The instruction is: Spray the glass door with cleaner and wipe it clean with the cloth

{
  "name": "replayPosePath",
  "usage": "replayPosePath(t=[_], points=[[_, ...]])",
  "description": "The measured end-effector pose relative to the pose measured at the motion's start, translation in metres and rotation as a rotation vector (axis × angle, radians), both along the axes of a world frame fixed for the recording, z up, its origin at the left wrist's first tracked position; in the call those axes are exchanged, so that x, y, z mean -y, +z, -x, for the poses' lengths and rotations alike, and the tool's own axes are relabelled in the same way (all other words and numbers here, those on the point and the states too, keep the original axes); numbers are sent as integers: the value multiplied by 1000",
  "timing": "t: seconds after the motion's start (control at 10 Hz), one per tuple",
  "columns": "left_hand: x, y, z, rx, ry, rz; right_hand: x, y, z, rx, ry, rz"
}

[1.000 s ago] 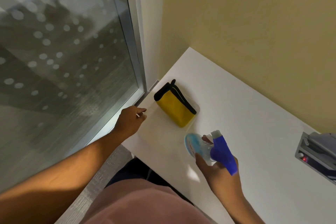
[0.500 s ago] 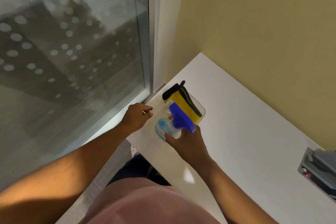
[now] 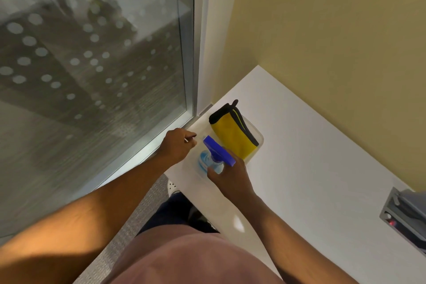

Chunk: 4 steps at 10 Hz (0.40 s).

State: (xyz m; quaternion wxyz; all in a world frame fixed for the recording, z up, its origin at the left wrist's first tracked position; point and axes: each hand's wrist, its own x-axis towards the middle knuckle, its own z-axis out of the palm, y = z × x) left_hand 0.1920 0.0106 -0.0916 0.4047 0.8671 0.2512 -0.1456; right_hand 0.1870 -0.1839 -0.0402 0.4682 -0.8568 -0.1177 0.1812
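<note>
The glass door (image 3: 92,64), dotted with pale spots, fills the left side. A folded yellow cloth with black edging (image 3: 230,131) lies in a clear tray (image 3: 261,141) at the table's corner by the door frame. My right hand (image 3: 230,178) grips a spray bottle (image 3: 217,151) with a blue trigger head and a clear blue-labelled body, holding it in the near end of the tray right beside the cloth. The fingers of my left hand (image 3: 177,145) are curled on the tray's left rim, close to the bottle's nozzle.
The white table (image 3: 311,157) runs along a yellow wall (image 3: 322,30). A grey device with a red light (image 3: 405,214) sits at the table's right edge. The door's metal frame (image 3: 193,53) stands beside the tray. My legs and grey floor are below.
My right hand carried the spray bottle leftward from the open table into the tray beside the cloth. My left hand stayed at the tray's rim.
</note>
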Motion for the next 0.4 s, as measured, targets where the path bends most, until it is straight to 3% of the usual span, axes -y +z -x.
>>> replayPosePath(t=[0.2, 0.3, 0.4], points=[[0, 13, 0, -20, -1, 8, 9, 7, -9, -161, 156, 96], [-8, 24, -2, 31, -12, -56, 30, 10, -18, -171, 264, 279], [-17, 45, -10, 156, -5, -177, 55, 18, -44, -57, 150, 267]])
